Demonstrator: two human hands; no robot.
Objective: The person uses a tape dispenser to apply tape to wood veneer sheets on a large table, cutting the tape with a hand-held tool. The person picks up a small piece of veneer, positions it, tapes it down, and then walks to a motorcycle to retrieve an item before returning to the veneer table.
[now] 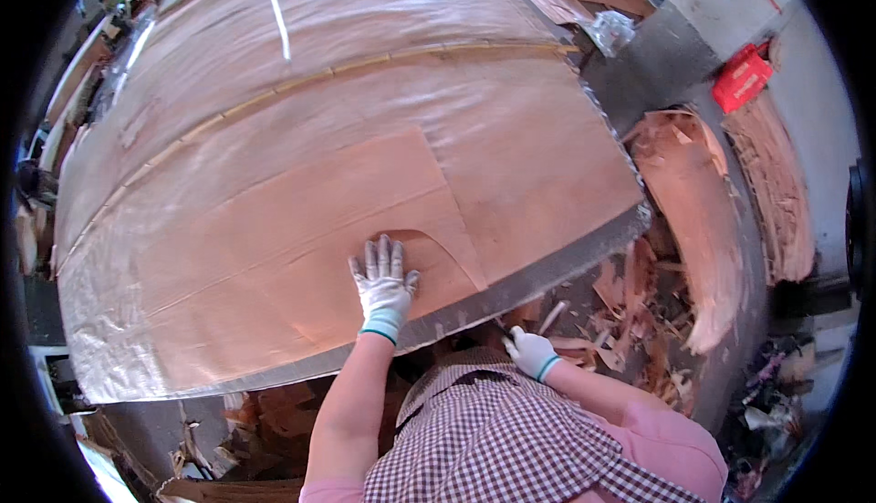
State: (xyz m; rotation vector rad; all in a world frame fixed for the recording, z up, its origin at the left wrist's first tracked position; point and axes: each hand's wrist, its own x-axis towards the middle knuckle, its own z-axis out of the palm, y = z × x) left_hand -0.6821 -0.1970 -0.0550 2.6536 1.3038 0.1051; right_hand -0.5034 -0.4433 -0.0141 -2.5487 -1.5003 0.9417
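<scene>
My left hand (383, 280), in a white glove with a green cuff, lies flat with fingers spread on a thin reddish-brown wood veneer sheet (301, 238). Beside its fingers a curved flap or darker gap (415, 252) shows in the veneer near its right end. My right hand (532, 354), gloved the same way, is closed just off the table's front edge. A thin dark tool (500, 325) sticks out of it toward the table; its kind is too small to tell.
A long bamboo strip (315, 77) lies across the veneer-covered table (547, 270). Veneer scraps (630, 311) litter the floor at right, beside a big curled veneer piece (698, 220). Stacked veneer (771, 184) and a red bag (741, 77) are by the wall.
</scene>
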